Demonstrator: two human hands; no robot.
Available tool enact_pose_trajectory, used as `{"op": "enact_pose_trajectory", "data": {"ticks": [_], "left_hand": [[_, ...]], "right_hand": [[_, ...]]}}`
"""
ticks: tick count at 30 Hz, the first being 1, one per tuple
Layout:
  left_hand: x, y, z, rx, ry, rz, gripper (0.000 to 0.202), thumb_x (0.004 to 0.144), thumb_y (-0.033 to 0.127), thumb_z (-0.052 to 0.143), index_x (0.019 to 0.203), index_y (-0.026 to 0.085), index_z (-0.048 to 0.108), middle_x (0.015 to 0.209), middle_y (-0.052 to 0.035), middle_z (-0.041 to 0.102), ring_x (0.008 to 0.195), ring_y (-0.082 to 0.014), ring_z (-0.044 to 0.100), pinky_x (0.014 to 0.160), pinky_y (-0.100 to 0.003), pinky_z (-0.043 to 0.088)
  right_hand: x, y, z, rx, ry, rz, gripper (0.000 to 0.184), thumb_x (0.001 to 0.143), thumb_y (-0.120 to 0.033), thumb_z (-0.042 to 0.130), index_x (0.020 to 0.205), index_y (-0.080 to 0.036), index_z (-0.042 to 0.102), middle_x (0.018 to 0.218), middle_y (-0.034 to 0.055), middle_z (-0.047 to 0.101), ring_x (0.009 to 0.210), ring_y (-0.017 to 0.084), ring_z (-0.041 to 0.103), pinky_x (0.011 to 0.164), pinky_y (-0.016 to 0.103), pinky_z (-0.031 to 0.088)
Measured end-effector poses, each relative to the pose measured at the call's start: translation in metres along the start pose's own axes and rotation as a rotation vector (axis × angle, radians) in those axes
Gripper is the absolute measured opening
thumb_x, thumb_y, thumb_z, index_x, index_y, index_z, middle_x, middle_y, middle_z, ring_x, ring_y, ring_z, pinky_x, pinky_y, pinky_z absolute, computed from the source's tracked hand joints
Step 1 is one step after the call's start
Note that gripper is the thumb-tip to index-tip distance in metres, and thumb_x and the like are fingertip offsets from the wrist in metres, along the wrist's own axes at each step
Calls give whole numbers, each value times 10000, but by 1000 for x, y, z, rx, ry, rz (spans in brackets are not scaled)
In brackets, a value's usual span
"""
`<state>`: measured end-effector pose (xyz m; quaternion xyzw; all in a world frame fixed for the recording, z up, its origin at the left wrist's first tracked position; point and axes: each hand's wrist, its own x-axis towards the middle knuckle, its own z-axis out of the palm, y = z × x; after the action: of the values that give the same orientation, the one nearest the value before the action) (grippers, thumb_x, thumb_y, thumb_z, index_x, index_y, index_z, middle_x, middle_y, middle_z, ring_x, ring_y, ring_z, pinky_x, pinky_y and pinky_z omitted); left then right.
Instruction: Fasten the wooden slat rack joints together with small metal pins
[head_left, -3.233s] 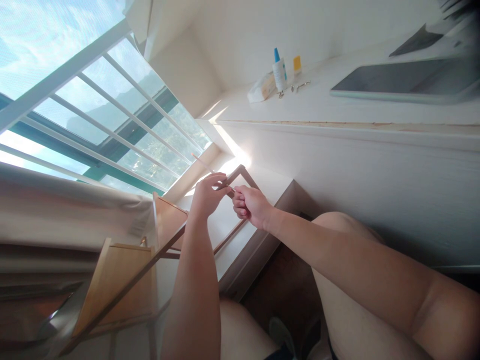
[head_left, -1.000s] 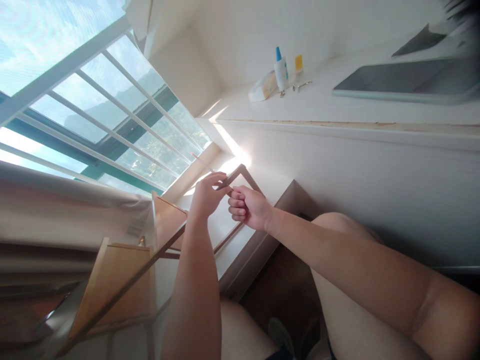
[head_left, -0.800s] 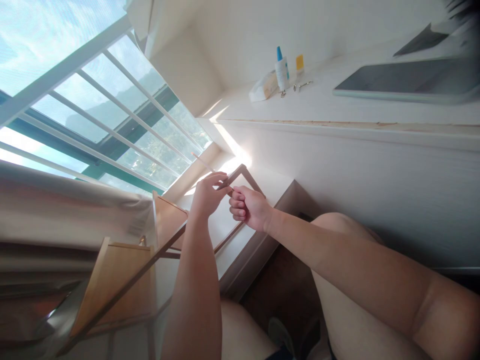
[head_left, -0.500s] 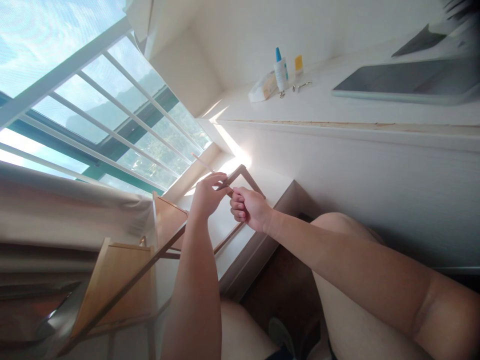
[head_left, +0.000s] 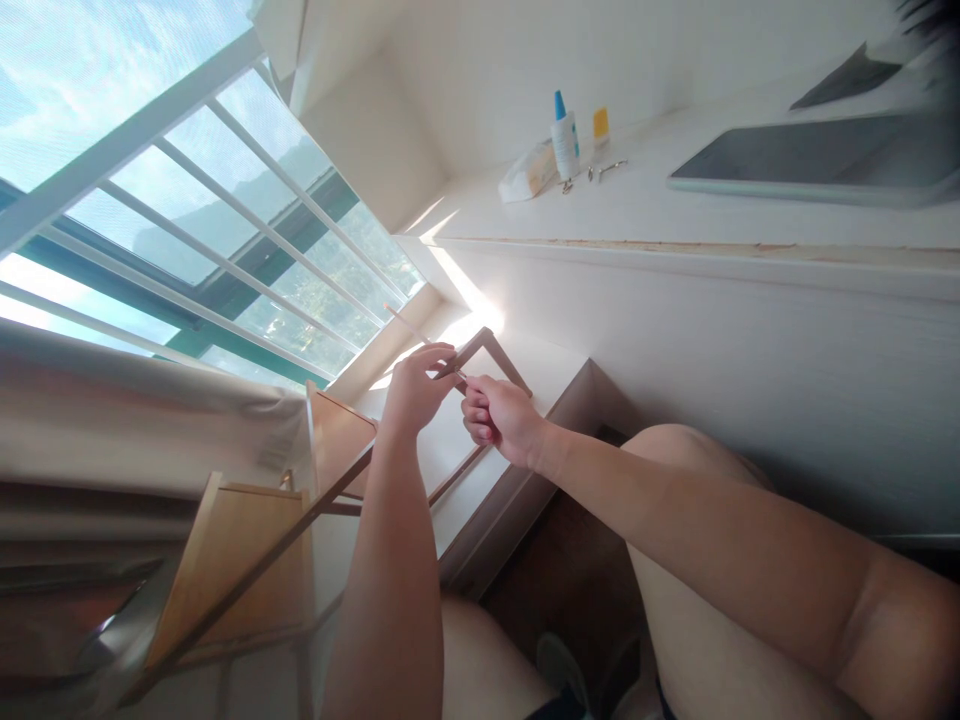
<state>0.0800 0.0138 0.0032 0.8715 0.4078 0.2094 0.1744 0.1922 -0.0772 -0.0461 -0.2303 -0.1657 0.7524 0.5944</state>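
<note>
A brown frame with a pointed corner rises in front of me, and its long bar runs down to the lower left. Gripping that frame near its corner is my left hand, thumb and fingers pressed around the bar. My right hand is closed in a fist just to the right, almost touching the left fingertips. From its thumb side a thin, shiny metal shaft reaches to the bar. The rest of that slender tool is hidden in the fist, so its kind is unclear.
On the white ledge stand a white bottle with a blue cap, a yellow-topped item, a clear packet, small metal parts and a tablet-like slab. Wooden shelf panels and a barred window are at left.
My right fist has shifted and turned very slightly, and a little more of the metal shaft shows. The left hand keeps its place on the frame.
</note>
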Motion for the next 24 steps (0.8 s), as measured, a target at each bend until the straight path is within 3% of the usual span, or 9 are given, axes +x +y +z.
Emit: {"op": "enact_pose_trajectory", "data": {"ticks": [14, 17, 20, 24], "left_hand": [[0, 1, -1, 9, -6, -2, 295, 747, 264, 660, 1032, 196, 697, 1187, -47, 661, 847, -177, 664, 771, -317, 550], [0, 1, -1, 3, -1, -10, 289, 742, 265, 665, 1020, 195, 702, 1184, -48, 663, 884, -188, 661, 786, -319, 556], [0, 2, -1, 12, 4, -16, 268, 738, 264, 666, 994, 198, 710, 1179, -51, 666, 939, -207, 653, 808, -327, 556], [-1, 2, -1, 16, 4, -14, 274, 741, 261, 664, 1005, 200, 707, 1183, -51, 664, 937, -205, 652, 812, -328, 554]], "right_hand": [[13, 2, -11, -304, 82, -144, 394, 883, -403, 452, 567, -228, 294, 461, -74, 272, 354, 61, 239, 371, 242, 155], [13, -4, -16, -610, 127, -269, 445, 894, -400, 473, 516, -224, 318, 449, -52, 275, 395, 73, 244, 421, 266, 159], [11, -12, -20, -961, 211, -492, 496, 870, -354, 564, 450, -208, 345, 442, -24, 309, 458, 92, 259, 499, 296, 138], [9, -18, -21, -1117, 273, -638, 474, 837, -298, 628, 434, -200, 398, 447, -20, 315, 496, 108, 233, 549, 311, 118]]}}
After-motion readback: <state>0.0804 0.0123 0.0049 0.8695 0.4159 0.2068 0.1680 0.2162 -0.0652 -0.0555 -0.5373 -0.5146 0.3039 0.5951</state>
